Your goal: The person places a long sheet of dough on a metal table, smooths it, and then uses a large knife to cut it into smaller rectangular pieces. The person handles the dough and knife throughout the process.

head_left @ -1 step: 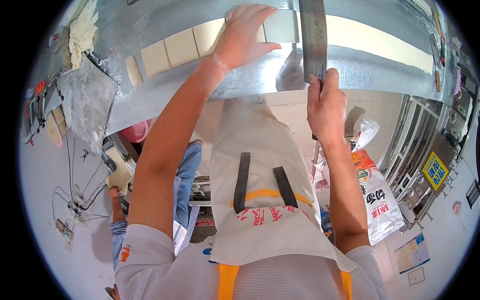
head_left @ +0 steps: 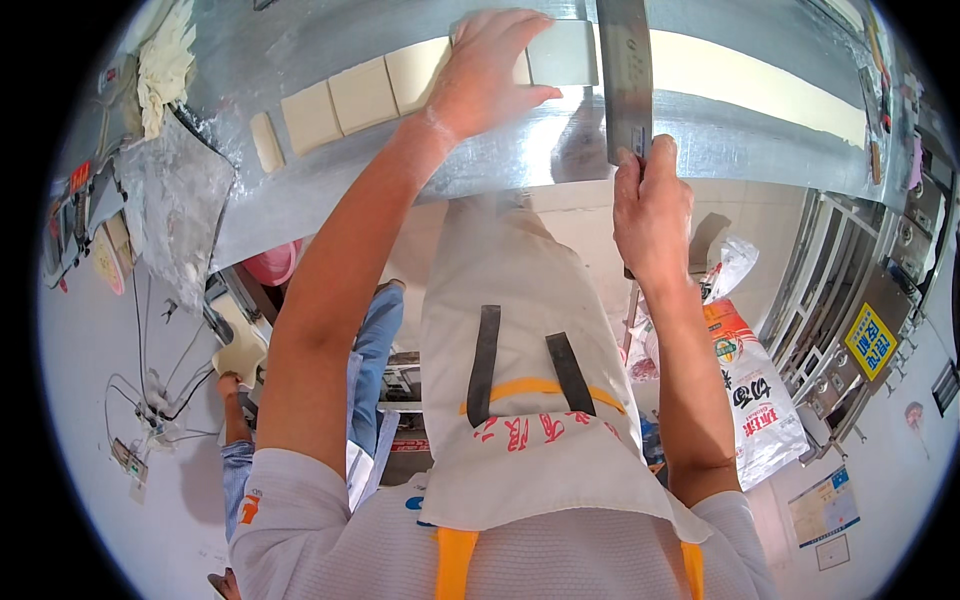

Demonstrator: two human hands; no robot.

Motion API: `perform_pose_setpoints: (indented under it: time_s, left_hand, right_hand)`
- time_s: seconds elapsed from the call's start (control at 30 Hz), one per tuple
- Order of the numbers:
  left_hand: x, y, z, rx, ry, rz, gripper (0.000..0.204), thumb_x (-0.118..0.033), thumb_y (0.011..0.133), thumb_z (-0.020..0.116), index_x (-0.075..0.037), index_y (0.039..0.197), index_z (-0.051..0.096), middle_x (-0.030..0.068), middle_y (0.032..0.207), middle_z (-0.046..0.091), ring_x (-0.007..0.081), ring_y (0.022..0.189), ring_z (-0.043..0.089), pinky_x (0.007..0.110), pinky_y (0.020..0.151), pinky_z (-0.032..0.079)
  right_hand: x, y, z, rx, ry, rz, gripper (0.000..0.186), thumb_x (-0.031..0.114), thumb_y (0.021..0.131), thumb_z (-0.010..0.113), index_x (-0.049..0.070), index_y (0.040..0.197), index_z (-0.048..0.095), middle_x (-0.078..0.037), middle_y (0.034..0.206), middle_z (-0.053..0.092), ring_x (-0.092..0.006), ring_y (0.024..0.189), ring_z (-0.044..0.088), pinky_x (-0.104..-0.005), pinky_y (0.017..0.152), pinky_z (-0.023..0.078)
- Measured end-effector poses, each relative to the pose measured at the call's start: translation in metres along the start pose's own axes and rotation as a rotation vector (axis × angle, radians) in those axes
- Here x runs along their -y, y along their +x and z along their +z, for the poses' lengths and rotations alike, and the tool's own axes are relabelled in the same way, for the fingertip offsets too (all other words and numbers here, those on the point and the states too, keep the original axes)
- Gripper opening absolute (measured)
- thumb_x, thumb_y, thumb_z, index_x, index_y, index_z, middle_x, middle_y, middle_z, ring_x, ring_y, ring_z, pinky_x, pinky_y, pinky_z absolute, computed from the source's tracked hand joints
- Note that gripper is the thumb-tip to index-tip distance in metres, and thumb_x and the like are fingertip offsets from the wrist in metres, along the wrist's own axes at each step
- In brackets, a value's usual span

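My left hand [head_left: 490, 75] straddles a grey rectangular plate [head_left: 566, 52], thumb by its near edge and a finger by its far edge. Pale square dough pieces [head_left: 363, 97] lie in a row to the left and pass under this hand; a narrow dough offcut [head_left: 266, 142] lies at the row's left end. My right hand [head_left: 654, 210] is wrapped round the handle of a large knife [head_left: 628, 85]. Its wide blade points away from me across the dough, just right of the plate. Beyond the blade a long flat dough strip [head_left: 755, 85] stretches right. The blade's far end is out of frame.
All this lies on a metal worktable [head_left: 560, 140]. Crumpled dough sheets [head_left: 165, 65] lie at its left end, above a floury clear sheet [head_left: 180, 190]. Another person's hand [head_left: 230, 383] shows at lower left. A printed sack [head_left: 755, 400] and a metal rack [head_left: 815, 280] stand at right.
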State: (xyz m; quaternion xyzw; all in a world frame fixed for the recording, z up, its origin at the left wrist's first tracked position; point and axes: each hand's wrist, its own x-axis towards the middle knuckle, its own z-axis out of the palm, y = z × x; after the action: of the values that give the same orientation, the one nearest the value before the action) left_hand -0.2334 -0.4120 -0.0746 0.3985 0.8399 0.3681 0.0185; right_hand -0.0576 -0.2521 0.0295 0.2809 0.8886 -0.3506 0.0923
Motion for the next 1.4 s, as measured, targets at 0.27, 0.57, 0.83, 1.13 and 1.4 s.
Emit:
perform_pose_setpoints:
  time_s: [0.27,0.57,0.83,1.13,1.4]
  left_hand:
    - [0.007,0.000,0.003,-0.010,-0.007,0.002,0.078,-0.029,0.075,0.094,-0.013,0.146,0.063,0.0053,0.149,0.062,0.0309,0.135,0.055,0.044,0.117,0.042]
    - [0.010,0.003,0.003,-0.016,-0.042,0.005,0.078,-0.025,0.073,0.095,-0.012,0.144,0.065,0.0057,0.147,0.063,0.0316,0.133,0.056,0.043,0.116,0.045]
    - [0.007,0.005,0.002,-0.026,-0.114,-0.049,0.077,-0.024,0.071,0.096,-0.012,0.141,0.067,0.0050,0.145,0.065,0.0323,0.132,0.057,0.044,0.115,0.046]
    - [0.005,0.042,-0.026,-0.157,-0.343,-0.381,0.028,-0.026,0.097,0.079,-0.006,0.117,0.079,0.0091,0.103,0.077,0.0204,0.096,0.070,0.036,0.090,0.056]
    - [-0.015,0.073,-0.001,-0.071,-0.583,-0.640,0.028,-0.023,0.097,0.081,0.000,0.113,0.079,0.0020,0.085,0.074,0.0089,0.075,0.063,0.028,0.067,0.052]
  right_hand:
    - [0.008,0.007,0.003,0.031,-0.071,0.042,0.021,0.015,0.110,0.053,-0.002,0.113,0.042,-0.037,0.080,0.067,-0.0612,0.080,0.065,-0.0645,0.067,0.050]
    - [0.009,0.012,0.007,0.098,-0.119,0.096,0.030,0.015,0.110,0.054,-0.008,0.126,0.043,-0.038,0.088,0.069,-0.0583,0.084,0.069,-0.0615,0.069,0.055]
    - [-0.003,0.018,0.023,0.133,-0.249,0.092,0.035,0.015,0.110,0.055,-0.009,0.132,0.045,-0.032,0.089,0.071,-0.0503,0.079,0.071,-0.0566,0.069,0.059]
    - [-0.019,-0.005,0.022,-0.186,0.052,-0.004,0.018,0.010,0.109,0.057,0.000,0.110,0.043,-0.030,0.080,0.066,-0.0528,0.072,0.065,-0.0565,0.062,0.050]
    - [-0.029,-0.015,-0.013,-0.202,0.201,0.076,0.018,0.006,0.109,0.060,-0.003,0.108,0.044,-0.025,0.081,0.067,-0.0457,0.068,0.067,-0.0447,0.059,0.051]
